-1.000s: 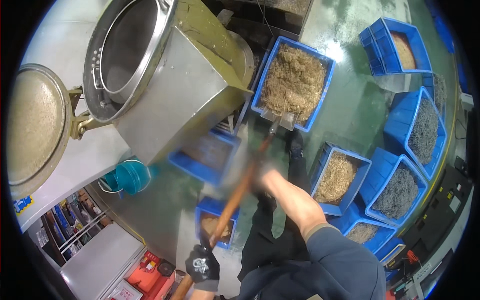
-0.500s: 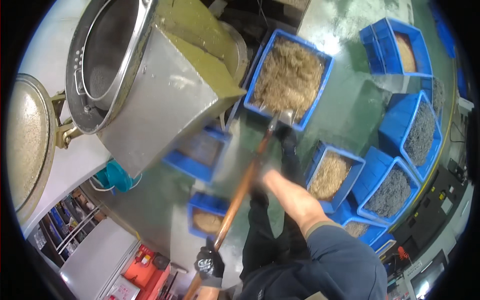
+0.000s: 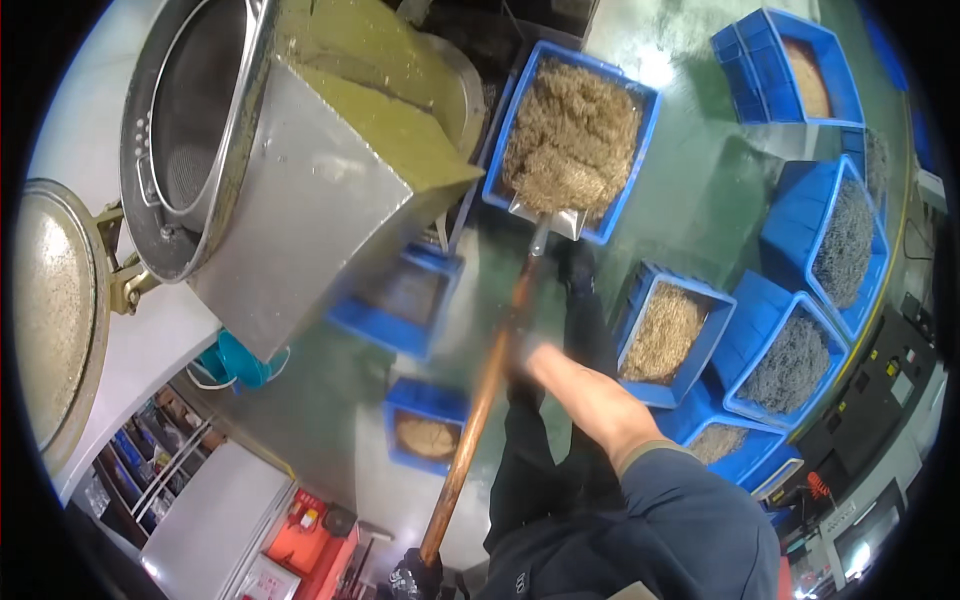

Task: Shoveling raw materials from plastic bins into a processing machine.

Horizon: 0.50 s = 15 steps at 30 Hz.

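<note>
Hands grip a long wooden-handled shovel [image 3: 490, 375] that runs from the near edge up toward the far middle. Right hand [image 3: 528, 362], bare and blurred, is wrapped around the shaft about halfway along; left hand [image 3: 415, 575], in a dark glove, clasps the near end of the handle at the bottom edge. Its metal blade [image 3: 555, 215] rests at the near rim of a large blue crate [image 3: 628, 170] heaped with tangled brownish metal shavings [image 3: 565, 145]. Left of that crate stands a steel machine with a round open drum [image 3: 195, 130] and a hinged lid [image 3: 45, 310] swung aside. More blue bins [image 3: 670, 330] of shavings, some brownish, some grey, sit on the green floor [image 3: 690, 190] to the right.
</note>
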Each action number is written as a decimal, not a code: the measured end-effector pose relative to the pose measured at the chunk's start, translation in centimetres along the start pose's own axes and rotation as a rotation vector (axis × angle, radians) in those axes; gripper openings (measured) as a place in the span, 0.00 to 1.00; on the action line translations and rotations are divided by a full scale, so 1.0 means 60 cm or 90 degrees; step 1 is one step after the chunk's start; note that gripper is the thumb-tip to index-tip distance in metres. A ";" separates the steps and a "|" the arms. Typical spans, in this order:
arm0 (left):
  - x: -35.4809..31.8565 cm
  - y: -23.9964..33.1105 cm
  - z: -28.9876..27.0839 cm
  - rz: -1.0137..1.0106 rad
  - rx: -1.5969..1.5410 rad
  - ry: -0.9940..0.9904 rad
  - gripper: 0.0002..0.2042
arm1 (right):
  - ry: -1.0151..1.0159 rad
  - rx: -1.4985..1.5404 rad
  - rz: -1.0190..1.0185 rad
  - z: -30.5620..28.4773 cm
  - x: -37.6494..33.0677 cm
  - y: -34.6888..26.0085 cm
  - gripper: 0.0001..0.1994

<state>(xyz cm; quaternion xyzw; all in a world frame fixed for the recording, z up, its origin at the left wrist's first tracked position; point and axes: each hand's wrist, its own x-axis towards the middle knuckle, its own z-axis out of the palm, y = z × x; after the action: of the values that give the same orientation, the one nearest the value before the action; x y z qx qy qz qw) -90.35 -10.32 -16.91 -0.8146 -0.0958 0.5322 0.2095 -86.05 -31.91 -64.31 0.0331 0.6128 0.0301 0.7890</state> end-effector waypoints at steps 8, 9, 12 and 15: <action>0.034 -0.131 0.129 0.025 0.062 0.042 0.19 | 0.091 -0.047 0.032 -0.004 -0.034 0.050 0.06; 0.012 -0.140 0.096 0.518 0.128 0.355 0.17 | 0.010 -0.030 0.001 -0.009 -0.063 0.057 0.07; 0.076 -0.208 0.207 0.085 -0.011 0.126 0.16 | -0.139 0.136 -0.018 -0.047 -0.031 0.073 0.07; 0.086 -0.224 0.225 0.152 -0.232 0.160 0.16 | -0.143 0.118 0.002 -0.053 -0.036 0.091 0.06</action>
<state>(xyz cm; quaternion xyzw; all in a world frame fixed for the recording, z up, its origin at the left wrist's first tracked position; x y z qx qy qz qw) -99.58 6.86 -19.88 -0.9041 -0.0661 0.4221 0.0051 -89.70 -26.63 -62.50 0.1104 0.5206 -0.0293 0.8461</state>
